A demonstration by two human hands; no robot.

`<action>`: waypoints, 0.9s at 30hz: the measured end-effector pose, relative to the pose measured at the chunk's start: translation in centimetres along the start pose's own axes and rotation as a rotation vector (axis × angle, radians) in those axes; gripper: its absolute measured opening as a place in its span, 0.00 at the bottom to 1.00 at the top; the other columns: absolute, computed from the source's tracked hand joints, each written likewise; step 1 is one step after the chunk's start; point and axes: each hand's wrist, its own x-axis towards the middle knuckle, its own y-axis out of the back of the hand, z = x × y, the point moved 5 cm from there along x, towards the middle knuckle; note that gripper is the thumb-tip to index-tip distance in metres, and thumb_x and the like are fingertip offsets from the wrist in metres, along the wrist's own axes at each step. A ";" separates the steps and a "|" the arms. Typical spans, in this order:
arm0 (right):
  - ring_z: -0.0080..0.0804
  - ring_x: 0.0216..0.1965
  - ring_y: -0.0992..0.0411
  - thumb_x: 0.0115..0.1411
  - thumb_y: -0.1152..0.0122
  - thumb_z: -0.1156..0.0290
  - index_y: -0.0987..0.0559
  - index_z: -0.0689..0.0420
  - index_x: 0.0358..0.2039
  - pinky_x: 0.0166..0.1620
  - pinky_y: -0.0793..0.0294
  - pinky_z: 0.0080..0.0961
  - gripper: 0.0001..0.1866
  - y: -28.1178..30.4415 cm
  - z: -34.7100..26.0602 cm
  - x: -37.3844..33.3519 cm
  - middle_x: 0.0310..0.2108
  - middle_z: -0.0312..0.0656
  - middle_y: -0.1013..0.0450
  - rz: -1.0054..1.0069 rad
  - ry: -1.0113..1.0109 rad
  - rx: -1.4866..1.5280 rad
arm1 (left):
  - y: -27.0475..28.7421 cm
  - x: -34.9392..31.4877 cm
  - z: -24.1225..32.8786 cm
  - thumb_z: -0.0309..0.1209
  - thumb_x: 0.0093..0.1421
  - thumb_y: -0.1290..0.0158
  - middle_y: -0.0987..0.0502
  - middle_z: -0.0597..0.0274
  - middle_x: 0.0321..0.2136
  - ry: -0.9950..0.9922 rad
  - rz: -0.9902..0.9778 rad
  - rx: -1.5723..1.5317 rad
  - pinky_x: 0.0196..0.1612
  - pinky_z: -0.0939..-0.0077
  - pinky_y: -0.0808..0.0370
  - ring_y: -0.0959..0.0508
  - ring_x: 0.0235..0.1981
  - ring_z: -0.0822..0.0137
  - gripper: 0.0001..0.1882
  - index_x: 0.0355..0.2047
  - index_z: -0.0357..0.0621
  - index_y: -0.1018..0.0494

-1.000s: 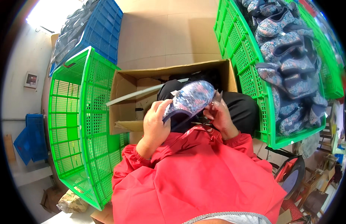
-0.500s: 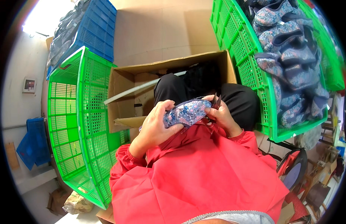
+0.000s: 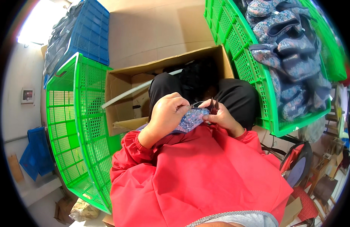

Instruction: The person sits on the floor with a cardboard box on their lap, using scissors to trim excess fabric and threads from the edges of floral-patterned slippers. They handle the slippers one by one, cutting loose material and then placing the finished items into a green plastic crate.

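Note:
A blue floral fabric shoe (image 3: pixel 190 119) lies across my lap between my hands, partly covered by them. My left hand (image 3: pixel 165 115) is closed on its left part, with thumb and forefinger pinched together at the upper edge. My right hand (image 3: pixel 224 119) grips the right end of the shoe, thumb on top. Tucked in the same hand is a pair of dark scissors (image 3: pixel 214 106), blade tips upward and apart; its handles are hidden. I cannot make out whether a thread is between my left fingertips.
At the right, a green crate (image 3: pixel 271 109) holds several similar floral shoes (image 3: pixel 301 64). An open cardboard box (image 3: pixel 118 87) with a white rod (image 3: pixel 141 90) lies beyond my knees. Another green crate (image 3: pixel 93 132) stands on its side at left, near a blue crate (image 3: pixel 93 30) of dark items.
My left hand has moved over the shoe and turned, its fingers now pinching at the upper edge. More of the shoe is covered. The right hand still holds scissors and shoe.

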 end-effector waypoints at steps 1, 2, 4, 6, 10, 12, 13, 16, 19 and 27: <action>0.14 0.32 0.30 0.60 0.32 0.72 0.24 0.58 0.48 0.35 0.30 0.14 0.17 0.3 0.0 -0.4 0.36 0.32 0.25 -0.034 -0.079 0.015 | -0.2 0.1 -0.4 0.24 0.55 0.39 0.23 0.60 0.27 0.044 -0.020 -0.050 0.32 0.77 0.27 0.23 0.26 0.68 0.03 0.30 0.37 0.20; 0.14 0.32 0.30 0.60 0.33 0.71 0.24 0.58 0.49 0.34 0.30 0.14 0.17 0.8 0.1 -0.6 0.35 0.32 0.25 -0.071 -0.107 0.003 | -0.5 0.1 -0.8 0.24 0.55 0.40 0.23 0.60 0.26 0.089 -0.041 -0.100 0.32 0.77 0.27 0.23 0.26 0.69 0.03 0.29 0.37 0.20; 0.13 0.31 0.31 0.62 0.34 0.71 0.24 0.58 0.50 0.33 0.31 0.14 0.17 1.5 0.1 -0.6 0.33 0.31 0.25 -0.147 -0.166 -0.020 | -1.5 -0.1 -1.7 0.23 0.56 0.40 0.24 0.64 0.26 0.140 -0.091 -0.213 0.31 0.79 0.28 0.25 0.26 0.74 0.03 0.30 0.36 0.21; 0.15 0.31 0.31 0.69 0.45 0.58 0.25 0.60 0.53 0.36 0.30 0.16 0.20 2.2 -0.8 -1.0 0.35 0.32 0.25 -0.141 -0.271 -0.082 | -2.5 -0.4 -2.7 0.23 0.58 0.41 0.24 0.67 0.26 0.209 -0.153 -0.361 0.31 0.81 0.29 0.27 0.27 0.78 0.02 0.30 0.36 0.21; 0.19 0.35 0.30 0.71 0.53 0.47 0.31 0.60 0.56 0.42 0.30 0.19 0.28 2.1 -2.3 -0.9 0.38 0.36 0.28 -0.121 -0.132 -0.265 | -3.7 -0.7 -3.0 0.22 0.60 0.42 0.25 0.72 0.26 0.310 -0.288 -0.522 0.32 0.85 0.31 0.29 0.28 0.81 0.02 0.31 0.36 0.22; 0.19 0.38 0.29 0.72 0.55 0.47 0.30 0.60 0.54 0.45 0.29 0.19 0.27 2.8 -2.2 -1.1 0.37 0.37 0.28 -0.114 -0.093 -0.385 | -4.0 -0.6 -2.8 0.22 0.60 0.42 0.24 0.71 0.26 0.303 -0.320 -0.500 0.32 0.85 0.31 0.28 0.28 0.81 0.02 0.31 0.36 0.22; 0.20 0.41 0.28 0.72 0.54 0.49 0.29 0.61 0.51 0.47 0.29 0.20 0.24 3.0 -2.2 -1.2 0.39 0.39 0.27 -0.109 -0.146 -0.392 | -4.1 -0.6 -2.8 0.22 0.61 0.42 0.24 0.71 0.26 0.292 -0.328 -0.493 0.32 0.85 0.30 0.28 0.29 0.81 0.02 0.32 0.36 0.22; 0.20 0.40 0.28 0.72 0.50 0.56 0.29 0.61 0.50 0.46 0.28 0.20 0.19 1.9 -2.9 -1.3 0.38 0.38 0.27 -0.268 -0.038 -0.509 | -4.5 -0.5 -2.6 0.23 0.62 0.43 0.24 0.70 0.26 0.228 -0.335 -0.466 0.34 0.84 0.29 0.28 0.29 0.81 0.02 0.32 0.36 0.23; 0.22 0.40 0.27 0.67 0.42 0.66 0.26 0.61 0.48 0.46 0.27 0.22 0.14 1.3 -3.0 -1.5 0.40 0.38 0.27 -0.330 -0.078 -0.538 | -4.6 -0.2 -2.0 0.23 0.62 0.44 0.23 0.68 0.26 0.125 -0.319 -0.419 0.35 0.82 0.28 0.26 0.30 0.79 0.02 0.33 0.36 0.23; 0.18 0.31 0.29 0.64 0.39 0.71 0.23 0.61 0.44 0.35 0.28 0.18 0.10 0.8 -2.6 -1.2 0.37 0.35 0.30 -0.311 -0.014 -0.501 | -4.7 0.6 -1.2 0.23 0.60 0.45 0.22 0.63 0.26 0.104 -0.341 -0.398 0.36 0.78 0.26 0.24 0.30 0.74 0.03 0.32 0.35 0.24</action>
